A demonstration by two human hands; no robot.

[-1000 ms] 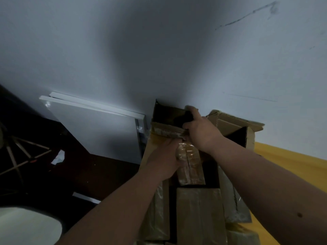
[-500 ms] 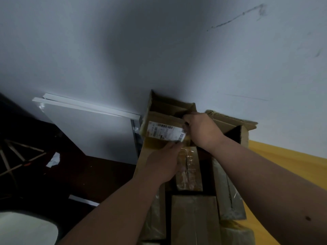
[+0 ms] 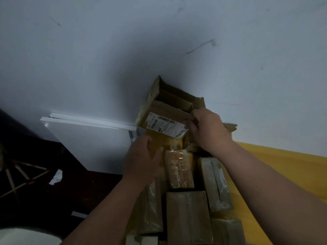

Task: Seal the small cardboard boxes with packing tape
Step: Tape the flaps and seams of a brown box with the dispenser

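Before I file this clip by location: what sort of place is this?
Likely an informal home packing corner: taped small boxes stacked by a bare scuffed wall, an open labelled carton in hand, white boards leaning nearby.

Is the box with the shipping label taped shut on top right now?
No, the labelled box is open, its top flaps standing up around a dark inside, while the right hand grips its edge.

A white shipping label (image 3: 167, 126) with barcodes and small print sits on the front face of the open cardboard box (image 3: 169, 110), too blurred to read.
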